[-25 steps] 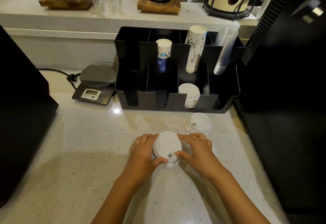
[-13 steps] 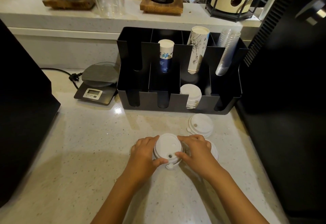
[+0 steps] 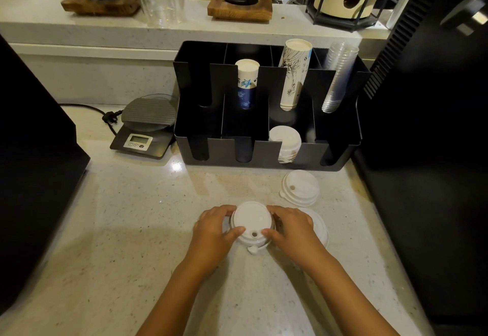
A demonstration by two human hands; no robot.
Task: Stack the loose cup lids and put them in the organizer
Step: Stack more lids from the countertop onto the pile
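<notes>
My left fingers (image 3: 232,231) were curled snug around the left rim of a lid stack (image 3: 252,223), thumb pressing its near edge, and my right fingers (image 3: 269,232) gripped the opposite rim the same way, so both hands held the stack between them, just above or on the counter (image 3: 118,230); I could not tell which. Starting at the counter's left edge, a dark machine (image 3: 34,150) filled that side. Toward the back, a scale (image 3: 146,127) sat beside the organizer (image 3: 264,162), its cord trailing left. My left hand (image 3: 214,232) came next, near the counter's front middle, then the stack, with a small tab poking out at its near side. My right hand (image 3: 293,230) partly covered another lid (image 3: 320,227) lying flat under it. Behind that, a second stack (image 3: 301,187) rested on the counter just in front of the organizer's right half. Inside the organizer, more lids (image 3: 286,141) stood in the third front slot, with paper cups (image 3: 247,82) and clear cups (image 3: 338,76) in the rear slots. A black appliance (image 3: 427,124) lined the right edge.
</notes>
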